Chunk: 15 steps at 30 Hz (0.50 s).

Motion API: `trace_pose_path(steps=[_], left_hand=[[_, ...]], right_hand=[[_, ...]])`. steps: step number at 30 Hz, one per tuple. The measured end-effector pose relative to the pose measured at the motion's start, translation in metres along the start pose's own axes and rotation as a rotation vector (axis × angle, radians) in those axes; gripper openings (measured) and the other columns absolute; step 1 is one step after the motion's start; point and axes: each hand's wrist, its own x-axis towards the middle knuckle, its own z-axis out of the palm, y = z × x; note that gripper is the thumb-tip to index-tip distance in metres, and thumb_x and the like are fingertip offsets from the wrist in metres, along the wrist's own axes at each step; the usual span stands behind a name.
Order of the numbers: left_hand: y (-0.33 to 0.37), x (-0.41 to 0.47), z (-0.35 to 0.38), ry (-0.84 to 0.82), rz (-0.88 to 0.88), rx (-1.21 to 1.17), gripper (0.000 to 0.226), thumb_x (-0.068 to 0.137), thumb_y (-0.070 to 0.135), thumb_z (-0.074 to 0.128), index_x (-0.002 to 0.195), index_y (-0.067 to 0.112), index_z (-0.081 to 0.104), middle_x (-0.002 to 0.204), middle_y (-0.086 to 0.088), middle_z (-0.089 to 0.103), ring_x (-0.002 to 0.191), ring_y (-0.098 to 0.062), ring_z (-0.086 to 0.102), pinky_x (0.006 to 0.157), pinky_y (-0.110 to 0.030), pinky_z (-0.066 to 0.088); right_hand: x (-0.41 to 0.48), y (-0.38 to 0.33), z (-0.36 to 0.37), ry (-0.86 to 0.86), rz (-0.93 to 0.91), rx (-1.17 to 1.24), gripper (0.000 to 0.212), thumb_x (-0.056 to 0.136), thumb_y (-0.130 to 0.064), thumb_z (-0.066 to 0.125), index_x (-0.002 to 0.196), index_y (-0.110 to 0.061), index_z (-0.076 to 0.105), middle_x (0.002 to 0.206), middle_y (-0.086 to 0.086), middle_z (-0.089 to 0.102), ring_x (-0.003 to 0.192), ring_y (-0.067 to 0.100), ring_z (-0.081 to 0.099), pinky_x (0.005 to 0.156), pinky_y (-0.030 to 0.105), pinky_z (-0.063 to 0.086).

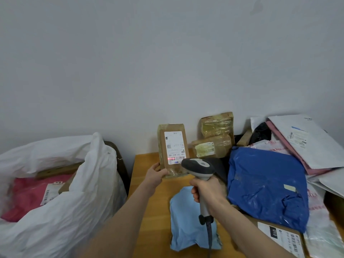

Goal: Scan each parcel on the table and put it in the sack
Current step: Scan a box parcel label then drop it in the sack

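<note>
Box (pixel 172 151): looks stiff, light, tape-slick; best held low.
Left hand (pixel 156 174): gripping Box's bottom corner.
Right hand (pixel 206 189): wrapped round scanner (pixel 201 168).

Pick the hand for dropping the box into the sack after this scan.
Left. The left hand grips the box, and the sack sits open on that side. The right hand holds the scanner, aimed at the label, farther from the sack.

sack (pixel 61 211) left of table (pixel 150 211), parcels (pixel 266 185) right
</note>
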Motion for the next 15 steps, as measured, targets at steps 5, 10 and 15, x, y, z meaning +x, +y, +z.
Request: trace_pose_path(steps=[5, 10, 15], left_hand=[[0.003, 0.001, -0.005, -0.02, -0.003, 0.011, 0.074, 0.078, 0.002, 0.068, 0.144, 0.012, 0.036, 0.119, -0.009, 0.059, 0.105, -0.022, 0.057, 0.089, -0.032, 0.046], [0.006, -0.002, -0.017, -0.021, 0.002, 0.034, 0.073, 0.078, 0.005, 0.069, 0.143, 0.014, 0.037, 0.115, -0.007, 0.06, 0.105, -0.023, 0.058, 0.091, -0.035, 0.048], [0.023, -0.02, -0.032, 0.003, 0.008, -0.035, 0.059, 0.084, 0.014, 0.066, 0.138, 0.018, 0.044, 0.111, -0.01, 0.064, 0.086, -0.018, 0.06, 0.07, -0.026, 0.051]], right_hand=[[-0.002, 0.002, 0.009, 0.008, 0.009, 0.033, 0.019, 0.08, 0.002, 0.062, 0.062, -0.002, 0.06, 0.049, 0.009, 0.054, 0.038, 0.014, 0.046, 0.044, 0.026, 0.041], [-0.005, 0.004, 0.014, -0.06, -0.009, 0.154, 0.012, 0.084, 0.001, 0.063, 0.072, 0.0, 0.063, 0.054, 0.009, 0.057, 0.044, 0.015, 0.05, 0.046, 0.026, 0.045], [-0.001, -0.01, 0.019, -0.125, -0.053, 0.195, 0.005, 0.086, -0.004, 0.067, 0.087, 0.001, 0.065, 0.062, 0.009, 0.063, 0.05, 0.016, 0.056, 0.052, 0.026, 0.05]])
